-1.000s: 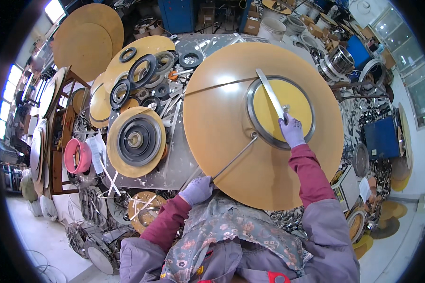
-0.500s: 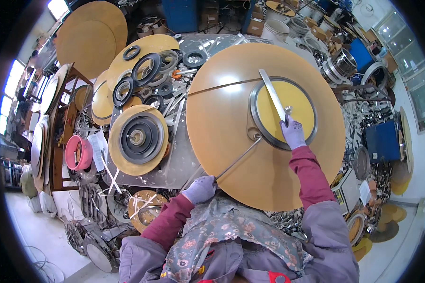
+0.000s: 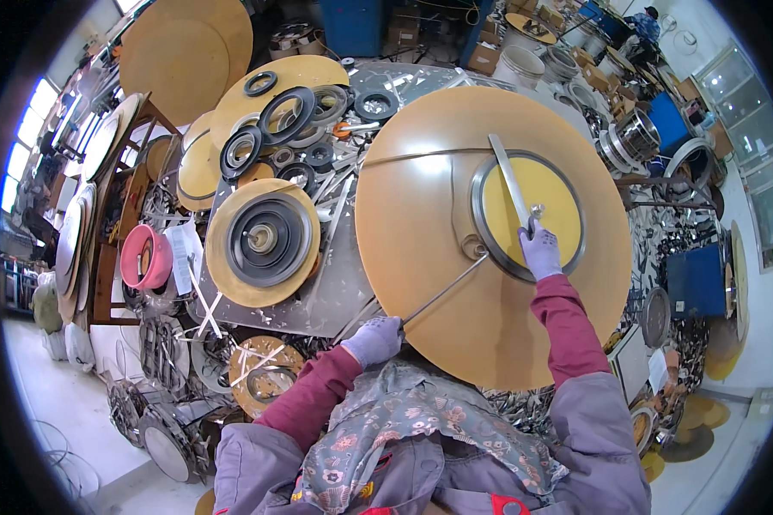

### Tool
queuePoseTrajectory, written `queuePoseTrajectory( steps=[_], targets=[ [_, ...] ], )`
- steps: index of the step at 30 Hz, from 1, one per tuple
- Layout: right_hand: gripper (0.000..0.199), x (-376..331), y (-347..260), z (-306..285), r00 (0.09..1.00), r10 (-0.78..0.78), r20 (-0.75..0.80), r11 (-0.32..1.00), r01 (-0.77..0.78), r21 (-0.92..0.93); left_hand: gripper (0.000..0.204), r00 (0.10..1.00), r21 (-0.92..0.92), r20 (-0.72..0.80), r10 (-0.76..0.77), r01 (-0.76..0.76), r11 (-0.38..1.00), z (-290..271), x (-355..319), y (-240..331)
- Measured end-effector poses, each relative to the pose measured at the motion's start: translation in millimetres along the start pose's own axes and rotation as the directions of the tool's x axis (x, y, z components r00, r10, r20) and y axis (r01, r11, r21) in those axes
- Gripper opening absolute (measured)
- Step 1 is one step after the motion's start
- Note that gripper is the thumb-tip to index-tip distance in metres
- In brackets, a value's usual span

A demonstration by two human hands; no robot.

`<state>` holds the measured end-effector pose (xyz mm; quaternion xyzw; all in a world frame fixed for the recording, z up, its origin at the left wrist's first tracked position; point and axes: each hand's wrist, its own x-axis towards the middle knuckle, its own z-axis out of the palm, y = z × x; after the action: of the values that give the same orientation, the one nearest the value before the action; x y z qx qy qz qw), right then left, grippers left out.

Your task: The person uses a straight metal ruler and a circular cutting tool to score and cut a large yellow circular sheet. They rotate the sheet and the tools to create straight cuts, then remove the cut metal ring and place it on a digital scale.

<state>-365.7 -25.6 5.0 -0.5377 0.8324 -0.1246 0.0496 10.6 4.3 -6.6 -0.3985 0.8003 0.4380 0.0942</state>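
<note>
A large tan disc [image 3: 421, 266] fills the middle of the view. On it lies a yellow round plate [image 3: 502, 206] inside a dark ring. A flat metal bar [image 3: 508, 176] crosses the plate, and my gloved right hand [image 3: 541, 252] is closed around its near end, beside a small metal knob [image 3: 537, 209]. Low at the disc's near left edge, my gloved left hand [image 3: 374, 341] grips a thin metal rod [image 3: 442, 292]. The rod's far tip meets a small round fitting [image 3: 472, 247] beside the ring. A dark, narrow strip [image 3: 416, 155] runs across the disc's far left.
Left of the disc, a grey table [image 3: 339, 283] bears a smaller tan disc with stacked dark rings [image 3: 270, 243] and several loose rings [image 3: 287, 115]. A pink basin [image 3: 146, 257] stands further left. Metal scraps and a blue box [image 3: 696, 281] lie to the right.
The whole view has shifted slightly, moving the scene a little to the right. Both hands keep their grips on the bar and rod. The dark strip on the disc now looks more curved.
</note>
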Motion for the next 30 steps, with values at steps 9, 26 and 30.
queuePoseTrajectory(
  steps=[9, 26, 30],
  targets=[
    [0.026, -52, -206, -5, 0.825, -0.212, 0.525, 0.520, -0.360, 0.775, 0.025, 0.999, -0.037, -0.039, 0.019, -0.020, 0.999, 8, 3, -1],
    [0.044, -192, -18, -46, 1.000, 0.000, 0.000, 0.955, 0.000, 0.295, 0.025, 0.989, -0.066, -0.142, -0.045, 0.036, 0.997, -17, 18, -13],
    [0.044, -289, 42, -30, 0.982, 0.179, 0.061, 0.978, -0.184, 0.094, 0.023, 0.980, -0.120, -0.193, -0.056, 0.033, 0.992, -16, 21, -27]
  ],
)
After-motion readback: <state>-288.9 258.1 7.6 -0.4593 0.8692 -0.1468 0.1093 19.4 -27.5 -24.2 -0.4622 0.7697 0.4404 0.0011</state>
